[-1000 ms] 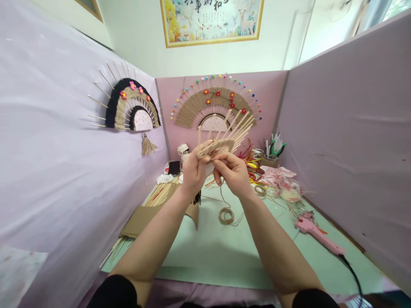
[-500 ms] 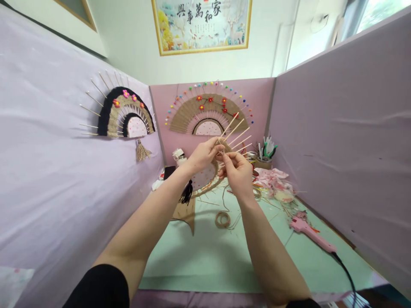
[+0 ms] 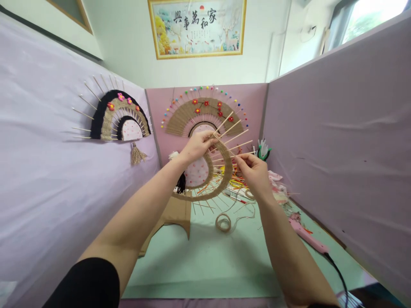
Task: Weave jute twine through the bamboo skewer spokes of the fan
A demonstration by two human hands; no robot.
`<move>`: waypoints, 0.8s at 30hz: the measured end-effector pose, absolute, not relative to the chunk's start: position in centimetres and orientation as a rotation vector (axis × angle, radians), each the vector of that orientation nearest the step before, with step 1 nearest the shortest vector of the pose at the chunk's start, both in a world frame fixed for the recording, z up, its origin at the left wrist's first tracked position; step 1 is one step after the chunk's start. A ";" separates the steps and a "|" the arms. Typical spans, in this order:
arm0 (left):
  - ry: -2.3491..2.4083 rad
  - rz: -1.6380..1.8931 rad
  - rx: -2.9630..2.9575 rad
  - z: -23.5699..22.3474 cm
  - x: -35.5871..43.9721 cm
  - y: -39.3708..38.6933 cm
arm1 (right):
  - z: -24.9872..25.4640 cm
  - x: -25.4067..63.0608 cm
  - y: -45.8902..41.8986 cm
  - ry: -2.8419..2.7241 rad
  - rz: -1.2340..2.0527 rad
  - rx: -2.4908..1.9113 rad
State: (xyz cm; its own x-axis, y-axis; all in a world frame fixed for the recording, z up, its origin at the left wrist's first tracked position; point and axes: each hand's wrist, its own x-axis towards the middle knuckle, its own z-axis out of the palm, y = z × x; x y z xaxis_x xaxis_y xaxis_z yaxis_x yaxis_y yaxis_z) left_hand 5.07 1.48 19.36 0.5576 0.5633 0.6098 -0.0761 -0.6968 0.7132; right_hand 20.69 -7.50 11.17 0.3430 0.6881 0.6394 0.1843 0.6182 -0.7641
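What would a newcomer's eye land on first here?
Probably the woven fan with bare sticks, mid-view, held by the left hand, the right hand close to its outer edge. Next, the flower-trimmed fan on the pink back panel and the black-edged fan on the left panel. Then the pink glue gun at the right of the table.

"Where are the hands?"
"Mid-frame. The left hand point(image 3: 199, 145) grips the woven fan point(image 3: 228, 169) at its upper end; the right hand point(image 3: 255, 173), right of centre, pinches a twine strand point(image 3: 231, 152)."
"And around them?"
"A twine coil point(image 3: 228, 223) low centre, a pink glue gun point(image 3: 308, 238) lower right, a black-edged fan point(image 3: 107, 114) upper left, a framed picture point(image 3: 197, 32) top centre."
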 end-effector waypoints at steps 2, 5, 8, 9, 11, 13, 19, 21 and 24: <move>0.382 1.160 2.029 20.4 5.1 1.6 | 10.4 21.2 -8.7 -1.213 0.448 -0.909; 0.402 1.094 2.020 21.4 4.8 1.6 | 9.1 22.6 -10.4 -1.196 0.565 -0.926; 0.486 0.902 2.013 21.1 4.4 1.4 | 8.1 24.4 -11.3 -1.156 0.661 -0.850; 0.517 0.819 2.003 20.8 4.2 1.3 | 7.9 25.0 -11.4 -1.126 0.696 -0.797; 0.545 0.651 1.985 19.8 3.9 0.9 | 7.7 26.2 -11.5 -1.075 0.741 -0.687; 0.497 0.529 1.943 18.8 3.6 0.5 | 7.8 27.1 -11.6 -1.039 0.752 -0.609; 0.436 0.455 1.835 16.2 3.6 -1.5 | 7.7 28.5 -12.0 -0.990 0.789 -0.538; 0.453 0.472 1.857 15.4 3.6 -2.1 | 7.3 28.8 -12.0 -0.979 0.816 -0.525; 0.468 0.484 1.883 14.0 3.6 -2.6 | 6.7 29.1 -11.6 -0.972 0.850 -0.520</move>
